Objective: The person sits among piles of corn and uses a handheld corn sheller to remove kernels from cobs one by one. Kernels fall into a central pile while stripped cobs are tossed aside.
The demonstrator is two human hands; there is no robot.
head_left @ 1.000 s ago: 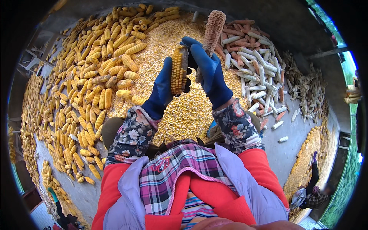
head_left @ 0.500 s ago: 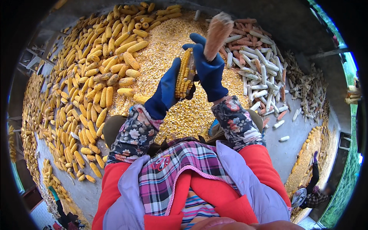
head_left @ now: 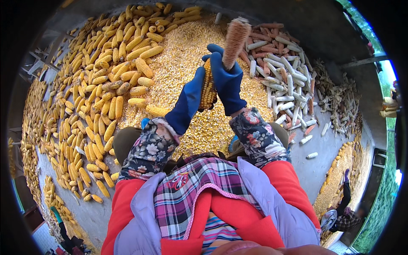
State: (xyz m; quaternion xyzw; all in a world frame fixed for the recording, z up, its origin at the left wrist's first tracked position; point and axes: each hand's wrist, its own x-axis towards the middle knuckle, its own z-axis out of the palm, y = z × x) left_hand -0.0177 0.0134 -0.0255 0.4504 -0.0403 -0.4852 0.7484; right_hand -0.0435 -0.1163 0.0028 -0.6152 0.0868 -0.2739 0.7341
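Note:
My left hand (head_left: 189,98), in a blue glove, is wrapped round a yellow ear of corn (head_left: 208,90) held upright. My right hand (head_left: 229,87), in a matching glove, grips a bare reddish corncob (head_left: 236,41) that juts up past the thumb side. Its fingers press against the upper part of the ear, hiding that side of it. Beneath both hands spreads a heap of loose yellow kernels (head_left: 187,46). Where the cob meets the ear is covered by the right glove.
Whole ears of corn (head_left: 97,76) are piled along the left. At the right lie stripped white and reddish cobs (head_left: 289,80), with dry husks (head_left: 338,91) beyond them. Bare grey floor (head_left: 304,168) shows at right. Other people (head_left: 342,214) are at the lower corners, one beside another kernel heap.
My right hand has moved slightly down and left, and the cob in it stands more upright. Less of the ear shows, as the right glove now covers its upper right side.

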